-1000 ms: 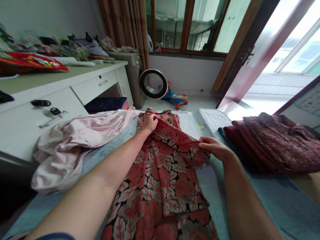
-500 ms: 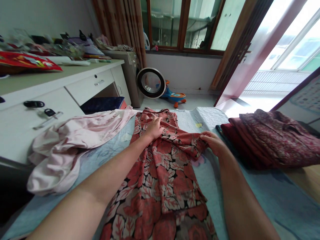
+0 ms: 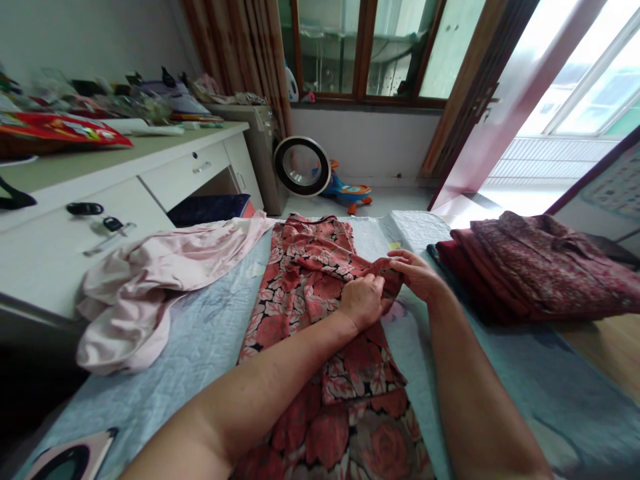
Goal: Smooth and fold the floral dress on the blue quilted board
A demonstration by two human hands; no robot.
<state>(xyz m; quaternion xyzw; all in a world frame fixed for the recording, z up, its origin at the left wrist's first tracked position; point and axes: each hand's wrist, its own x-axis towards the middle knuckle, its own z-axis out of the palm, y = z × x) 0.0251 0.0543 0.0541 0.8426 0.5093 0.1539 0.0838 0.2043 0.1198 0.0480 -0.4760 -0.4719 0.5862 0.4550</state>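
Observation:
A red garment with a leaf and flower print lies lengthwise on the bed, its sleeve laid across toward the right. My left hand is closed on the sleeve near its end, fingers pinching the cloth. Just right of it, my right hand grips the sleeve's cuff edge between thumb and fingers. Both hands are close together at the garment's right side. Part of the sleeve is hidden behind my left hand.
Left of the garment lies a crumpled pale pink cloth. A stack of folded clothes sits on the right. Under them spreads a light blue bedcover. A white desk stands left, a washing machine door hangs open beyond.
My left hand has moved right, from the garment's upper middle to the sleeve end beside my right hand. My right hand has shifted slightly up and left, still on the sleeve.

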